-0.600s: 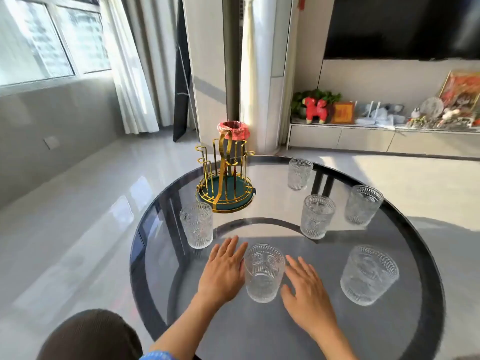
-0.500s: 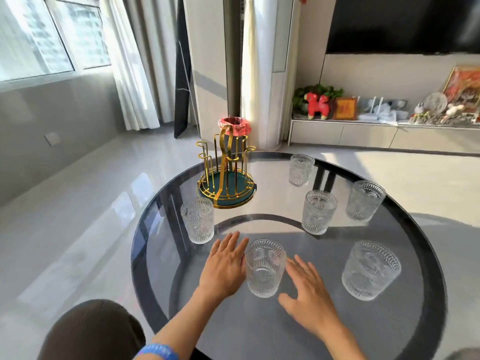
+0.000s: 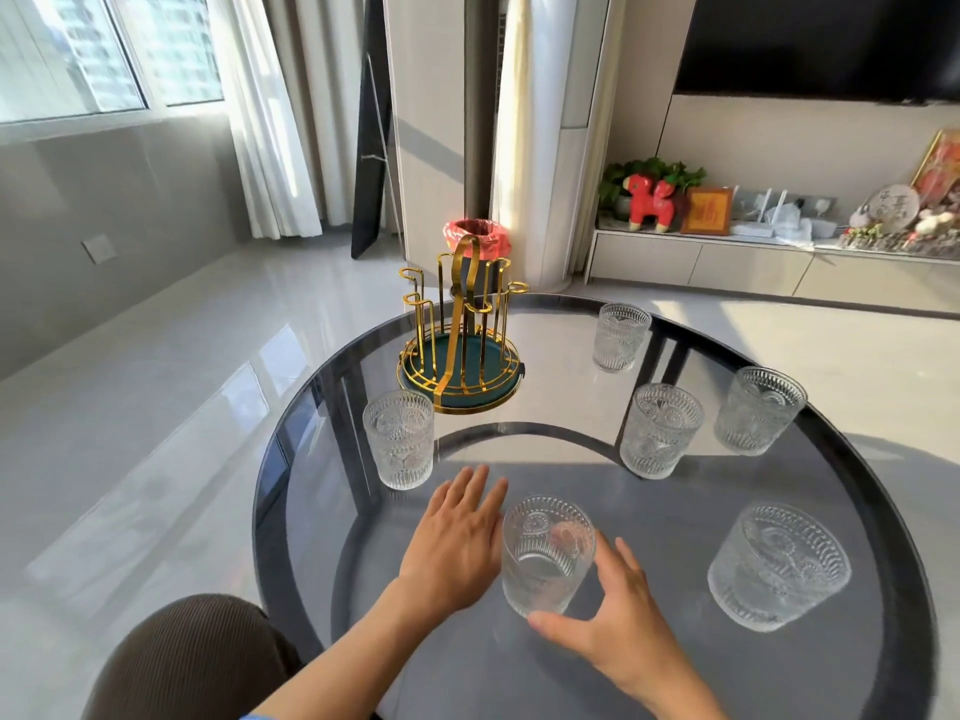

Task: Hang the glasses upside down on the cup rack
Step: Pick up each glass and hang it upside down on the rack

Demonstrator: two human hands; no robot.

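1. Nearest of all is a knee in brown ribbed cloth (image 3: 192,662), at the bottom left, beside the round dark glass surface (image 3: 675,683).
2. The right hand (image 3: 618,626) is curled around the near glass (image 3: 548,556). The thumb is at the front of its bottom and the fingers reach behind it (you can see them through the glass). The glass leans a little and its mouth faces up.
3. The left hand (image 3: 457,543) lies flat and open on the surface, just beside that glass on its left, holding nothing. I cannot tell if it touches the glass.
4. A wide glass (image 3: 779,566) stands to the right, well apart from the hands.
5. Farther back on the left stands another glass (image 3: 399,439), near the cup rack.
6. Two glasses stand right of the middle: one glass (image 3: 661,429) closer in and one glass (image 3: 759,409) out by the edge.
7. The far glass (image 3: 620,337) stands alone near the back edge.
8. The gold cup rack (image 3: 459,350) with a green tray stands at the back left. Its pegs are bare, and all six glasses are mouth up.
9. Behind it on the floor is a bin with a red bag (image 3: 478,242).
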